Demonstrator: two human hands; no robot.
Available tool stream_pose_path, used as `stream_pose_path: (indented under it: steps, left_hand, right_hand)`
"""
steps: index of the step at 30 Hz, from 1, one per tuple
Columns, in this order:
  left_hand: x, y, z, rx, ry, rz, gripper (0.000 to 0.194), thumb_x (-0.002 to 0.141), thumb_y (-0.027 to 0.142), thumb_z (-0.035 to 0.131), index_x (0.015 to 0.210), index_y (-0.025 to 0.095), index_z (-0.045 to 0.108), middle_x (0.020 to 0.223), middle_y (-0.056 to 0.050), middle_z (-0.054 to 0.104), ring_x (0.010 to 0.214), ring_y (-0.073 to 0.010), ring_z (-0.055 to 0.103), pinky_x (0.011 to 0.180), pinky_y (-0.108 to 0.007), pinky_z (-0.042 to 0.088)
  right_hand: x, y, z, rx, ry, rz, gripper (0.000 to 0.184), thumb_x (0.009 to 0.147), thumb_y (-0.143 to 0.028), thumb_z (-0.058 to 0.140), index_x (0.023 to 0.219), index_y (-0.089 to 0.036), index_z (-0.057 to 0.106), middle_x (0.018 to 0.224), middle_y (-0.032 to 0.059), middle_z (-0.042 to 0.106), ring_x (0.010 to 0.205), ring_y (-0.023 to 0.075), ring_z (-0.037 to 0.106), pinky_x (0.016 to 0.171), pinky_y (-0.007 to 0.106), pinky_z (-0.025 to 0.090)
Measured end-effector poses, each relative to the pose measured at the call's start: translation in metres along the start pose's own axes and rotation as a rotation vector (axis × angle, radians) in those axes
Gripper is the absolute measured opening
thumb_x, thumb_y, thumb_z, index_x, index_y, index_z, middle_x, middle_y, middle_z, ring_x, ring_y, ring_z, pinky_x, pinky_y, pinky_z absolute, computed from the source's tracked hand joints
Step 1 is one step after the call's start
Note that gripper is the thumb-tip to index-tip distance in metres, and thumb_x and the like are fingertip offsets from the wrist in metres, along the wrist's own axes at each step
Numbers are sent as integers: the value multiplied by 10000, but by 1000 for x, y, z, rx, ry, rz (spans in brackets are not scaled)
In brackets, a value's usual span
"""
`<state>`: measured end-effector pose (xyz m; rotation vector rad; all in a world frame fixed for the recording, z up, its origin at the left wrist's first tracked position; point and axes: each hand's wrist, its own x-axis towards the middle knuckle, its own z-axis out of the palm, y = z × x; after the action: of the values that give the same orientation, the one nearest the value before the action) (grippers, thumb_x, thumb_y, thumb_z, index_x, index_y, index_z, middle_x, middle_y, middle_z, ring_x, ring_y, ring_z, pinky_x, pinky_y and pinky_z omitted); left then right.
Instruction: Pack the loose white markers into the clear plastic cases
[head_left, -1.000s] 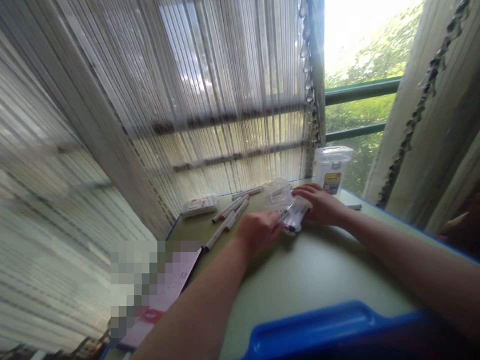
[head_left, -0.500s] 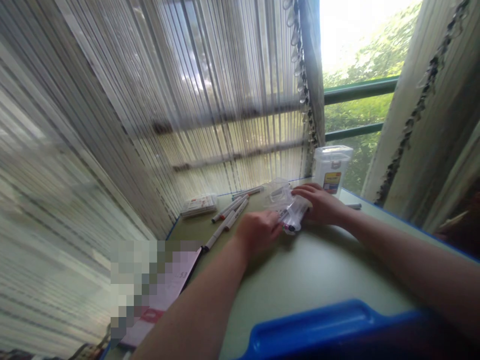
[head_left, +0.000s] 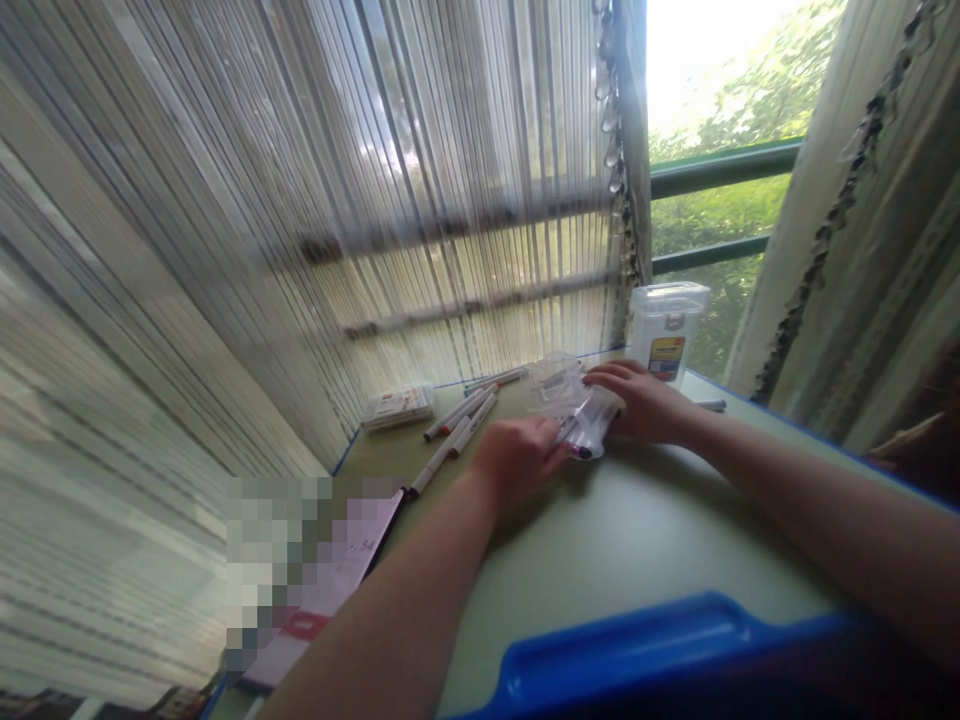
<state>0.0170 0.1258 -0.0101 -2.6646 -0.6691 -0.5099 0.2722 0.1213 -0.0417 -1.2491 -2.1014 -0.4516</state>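
A clear plastic marker case (head_left: 598, 415) lies on the table with its lid (head_left: 555, 382) swung open toward the back. My right hand (head_left: 637, 398) is closed around the case's right side, its fingertips partly hidden behind the plastic. From the left, my left hand (head_left: 521, 455) has curled fingers at the case's near opening, pinching a white marker (head_left: 566, 430). A dark and pink marker end (head_left: 581, 452) shows inside the case beside those fingers. Several white markers (head_left: 469, 425) lie loose just beyond my left wrist.
A flat clear box (head_left: 397, 405) sits at the back left. An upright clear container (head_left: 667, 330) with a yellow label stands behind my right hand, a grey marker (head_left: 710, 405) near it. A phone (head_left: 352, 550) lies left; a blue plastic edge (head_left: 630, 640) is in front.
Both hands stay at the case with almost no movement. The view shifts slightly, and the digits on the phone screen have changed from 53 to 54.
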Motion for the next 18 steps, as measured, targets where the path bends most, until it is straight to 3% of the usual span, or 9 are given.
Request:
stream_pose_path:
  steps: [8, 11, 15, 18]
  left_hand:
    - [1, -2, -1, -36, -4, -3, 374, 932, 423, 404, 833, 156, 645, 820, -73, 678, 694, -176, 645, 602, -275, 465]
    - [0, -2, -1, -64, 0, 5, 353, 891, 446, 468, 854, 157, 667, 833, -70, 680, 702, -182, 648, 612, -281, 476]
    - [-1, -3, 0, -81, 4, -2, 249, 797, 331, 576, 958, 169, 674, 937, -67, 693, 776, -196, 661, 665, -289, 504]
    - [-2, -4, 2, -82, 14, -10, 264, 811, 266, 544, 1030, 172, 656, 1019, -72, 692, 823, -192, 669, 705, -289, 517]
  right_hand:
    - [0, -1, 1, 10, 2, 18, 610, 646, -235, 729, 1237, -204, 581, 1231, 131, 602, 1146, 343, 480, 951, 520, 453]
    - [0, 1, 3, 5, -4, 22, 616, 644, -215, 722, 1241, -193, 576, 1239, 133, 597, 1148, 336, 477, 959, 509, 452]
    - [-2, 5, 6, -1, 12, 32, 615, 640, -199, 713, 1239, -191, 573, 1228, 129, 601, 1151, 328, 478, 962, 497, 456]
    - [-2, 6, 8, -14, 31, 39, 613, 635, -195, 710, 1232, -195, 571, 1217, 122, 607, 1139, 329, 489, 956, 498, 462]
